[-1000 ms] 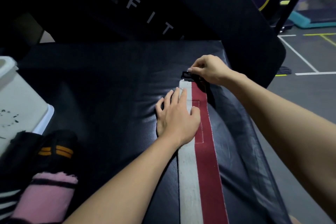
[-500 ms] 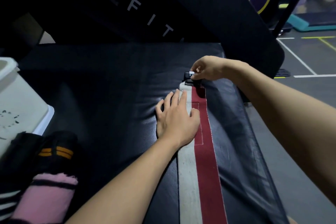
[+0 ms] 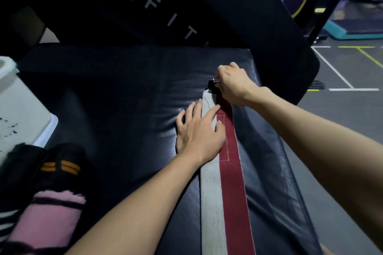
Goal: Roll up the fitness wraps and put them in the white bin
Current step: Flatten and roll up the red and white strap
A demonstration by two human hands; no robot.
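Note:
A long red and grey fitness wrap (image 3: 226, 203) lies flat along the black padded bench (image 3: 124, 109), running from the bottom edge up to a black buckled end (image 3: 212, 85). My left hand (image 3: 199, 132) presses flat on the wrap's grey side, fingers straight. My right hand (image 3: 234, 85) curls over the far end and pinches the black end piece, which is folded up off the bench. The white bin (image 3: 22, 114) stands at the left edge. Rolled wraps, a pink one (image 3: 49, 217) and a black one with orange stripes (image 3: 60, 165), lie at the lower left.
The bench's tilted black backrest (image 3: 207, 6) with white letters rises behind the pad. Grey gym floor (image 3: 342, 109) with white and yellow lines drops off on the right, with exercise machines farther back.
My right hand has turned over the wrap's far end, lifting the black end piece back toward me. My left hand has stayed pressed on the wrap.

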